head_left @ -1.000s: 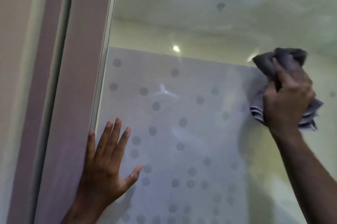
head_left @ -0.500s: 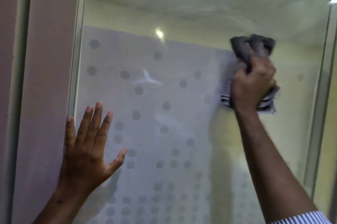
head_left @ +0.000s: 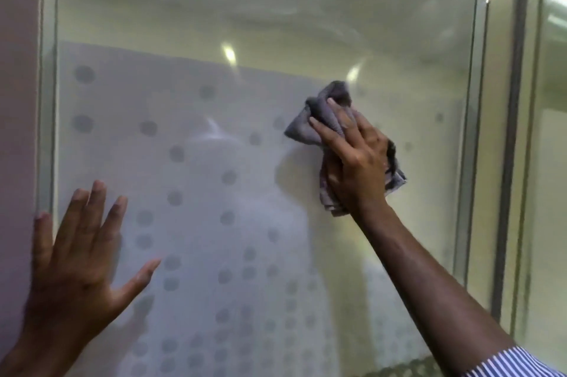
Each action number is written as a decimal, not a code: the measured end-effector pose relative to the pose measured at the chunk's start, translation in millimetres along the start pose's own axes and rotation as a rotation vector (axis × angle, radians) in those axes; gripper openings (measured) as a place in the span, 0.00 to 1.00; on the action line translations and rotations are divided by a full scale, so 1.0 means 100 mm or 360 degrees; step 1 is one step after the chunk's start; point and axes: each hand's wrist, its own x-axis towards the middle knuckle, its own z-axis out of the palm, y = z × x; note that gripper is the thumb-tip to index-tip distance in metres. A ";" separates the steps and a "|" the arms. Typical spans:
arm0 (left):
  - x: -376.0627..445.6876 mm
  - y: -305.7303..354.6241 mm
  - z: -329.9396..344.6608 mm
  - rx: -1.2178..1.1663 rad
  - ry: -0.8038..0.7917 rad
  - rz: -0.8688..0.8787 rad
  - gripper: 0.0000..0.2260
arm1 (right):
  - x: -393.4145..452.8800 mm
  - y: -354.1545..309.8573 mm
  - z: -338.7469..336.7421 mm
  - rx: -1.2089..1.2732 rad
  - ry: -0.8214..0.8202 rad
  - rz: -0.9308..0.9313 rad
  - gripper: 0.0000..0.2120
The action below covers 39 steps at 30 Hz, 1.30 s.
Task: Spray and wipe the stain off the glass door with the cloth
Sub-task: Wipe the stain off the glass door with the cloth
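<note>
The glass door (head_left: 214,24) fills the view, its lower part frosted with a pattern of grey dots. My right hand (head_left: 356,162) presses a crumpled grey cloth (head_left: 325,112) flat against the glass right of centre, near the frosted band's top edge. My left hand (head_left: 79,266) lies flat on the glass at the lower left, fingers spread, its little finger over the frame. No spray bottle is in view, and I cannot pick out a stain through the blur.
A pale frame post (head_left: 18,100) runs down the left edge. A metal frame (head_left: 478,131) bounds the pane on the right, with another glass panel (head_left: 552,162) beyond it. Ceiling lights reflect in the glass.
My right hand has slid the cloth down and to the left across the glass. The view has shifted right, bringing the right frame into sight. My left hand stays flat on the glass.
</note>
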 end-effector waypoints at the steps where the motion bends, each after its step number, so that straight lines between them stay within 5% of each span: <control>1: 0.00 -0.02 0.02 -0.0033 -0.0006 -0.0004 0.40 | 0.00 0.15 -0.03 -0.0006 0.0013 0.0195 0.26; 6: -0.01 -0.03 0.08 -0.0106 -0.0014 -0.0044 0.40 | -0.25 0.52 -0.22 0.0011 0.0180 0.1141 0.28; 13: 0.01 0.06 0.06 0.0026 0.0022 -0.0049 0.41 | 0.04 0.37 -0.09 0.0088 0.0343 0.1412 0.23; 21: 0.00 0.08 -0.01 0.0171 -0.0083 -0.0032 0.41 | 0.58 -0.45 0.13 0.0279 0.0149 0.0856 0.24; 27: 0.00 0.06 -0.04 0.0173 -0.0055 -0.0022 0.41 | 0.29 -1.36 0.18 0.0324 -0.0119 -0.0169 0.18; 31: 0.01 0.06 -0.05 0.0179 -0.0039 -0.0017 0.41 | -0.15 -1.37 0.14 0.0403 -0.0321 -0.0807 0.17; 39: 0.03 0.08 -0.10 0.0199 -0.0092 -0.0012 0.42 | 0.40 -1.70 0.26 0.0353 -0.0170 -0.0122 0.19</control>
